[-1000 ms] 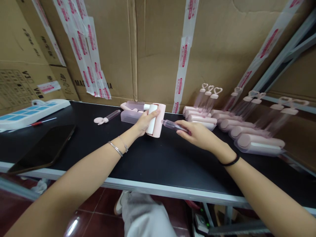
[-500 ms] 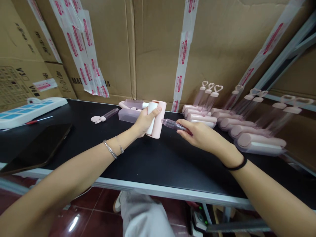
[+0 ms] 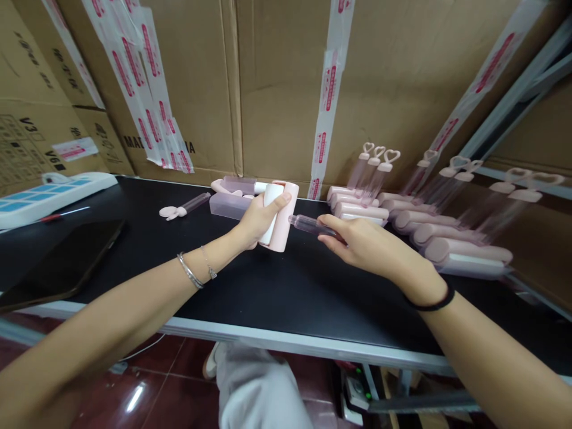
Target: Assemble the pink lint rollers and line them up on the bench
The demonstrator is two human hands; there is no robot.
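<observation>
My left hand (image 3: 258,219) grips a lint roller head (image 3: 282,219), its pale pink curved cover half around a white roll (image 3: 270,205). The thumb lies across the front and the head stands nearly upright above the table. From the right, my right hand (image 3: 348,235) is closed round a translucent purple handle (image 3: 306,223), whose narrow end meets the pink cover's side. Its other end is hidden in my palm. Behind my left hand lie a translucent purple cover (image 3: 227,205) and pink parts. Farther left rests a loose handle with a pink end piece (image 3: 174,211).
Several pink lint rollers (image 3: 465,233) with heart-ended handles stand in rows at the right. A dark tablet or phone (image 3: 62,262), a red-handled screwdriver (image 3: 51,218) and a white power strip (image 3: 58,196) lie left. Cardboard boxes (image 3: 277,89) wall off the black table's (image 3: 268,292) back.
The view has shifted slightly, so everything appears a little farther left. Both hands keep their grips, and the handle's end still meets the pink cover.
</observation>
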